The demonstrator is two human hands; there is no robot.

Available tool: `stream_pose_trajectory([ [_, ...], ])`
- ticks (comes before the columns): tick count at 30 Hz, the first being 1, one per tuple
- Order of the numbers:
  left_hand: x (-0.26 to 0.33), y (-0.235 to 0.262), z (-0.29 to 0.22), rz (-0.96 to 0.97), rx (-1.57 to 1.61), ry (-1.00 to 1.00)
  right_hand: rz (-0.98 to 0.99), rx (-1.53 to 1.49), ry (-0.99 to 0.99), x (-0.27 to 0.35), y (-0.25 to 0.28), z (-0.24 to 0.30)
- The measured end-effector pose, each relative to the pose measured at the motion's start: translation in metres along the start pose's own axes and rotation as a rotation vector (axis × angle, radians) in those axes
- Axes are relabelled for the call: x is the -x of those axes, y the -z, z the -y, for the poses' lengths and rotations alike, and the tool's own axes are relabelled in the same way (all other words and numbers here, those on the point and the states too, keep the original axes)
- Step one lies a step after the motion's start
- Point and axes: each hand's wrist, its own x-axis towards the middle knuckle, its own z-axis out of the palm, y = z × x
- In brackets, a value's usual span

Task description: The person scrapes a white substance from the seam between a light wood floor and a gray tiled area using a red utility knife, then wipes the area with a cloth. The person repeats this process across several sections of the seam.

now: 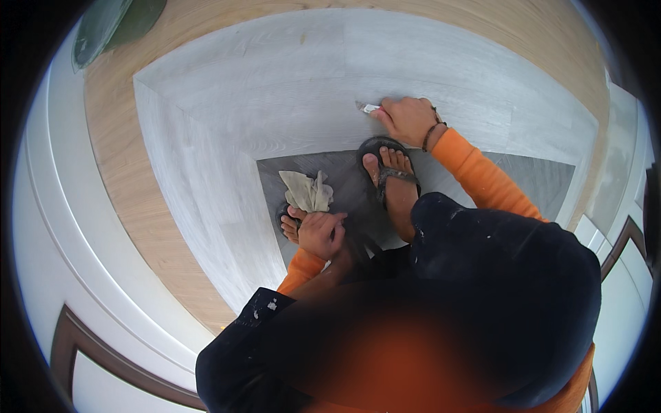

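Observation:
My right hand [411, 121] is closed round a small bladed tool [372, 108] with a white and red handle. Its short blade points left, at or just over the pale grey planks; the fist hides the rest of the handle. Nearer to me, my left hand [322, 234] has its fingers curled, with a crumpled beige cloth [308, 191] spreading out from its far side. The cloth hangs over the dark grey floor area beside my left foot [289, 227]. My right foot [391, 168], in a black sandal, stands just below my right hand.
A border of pale grey wood-look planks [289, 96] surrounds the dark grey area [551, 180], with tan wood-look flooring [138, 172] outside it. A greenish translucent container [113, 31] stands at the far left. White panelling with brown trim [65, 337] rises on both sides.

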Motion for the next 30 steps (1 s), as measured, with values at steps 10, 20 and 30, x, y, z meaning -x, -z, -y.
stream_pose_trajectory([
  [10, -0.006, 0.003, -0.004, 0.022, -0.035, -0.029, 0.123, -0.018, 0.185, -0.013, -0.003, 0.022],
  [20, 0.000, 0.001, -0.004, -0.021, -0.007, 0.014, -0.006, -0.262, 0.020, 0.020, -0.006, -0.010],
  [30, -0.001, 0.003, -0.004, -0.019, -0.014, -0.023, -0.088, -0.333, -0.179, 0.046, -0.016, -0.011],
])
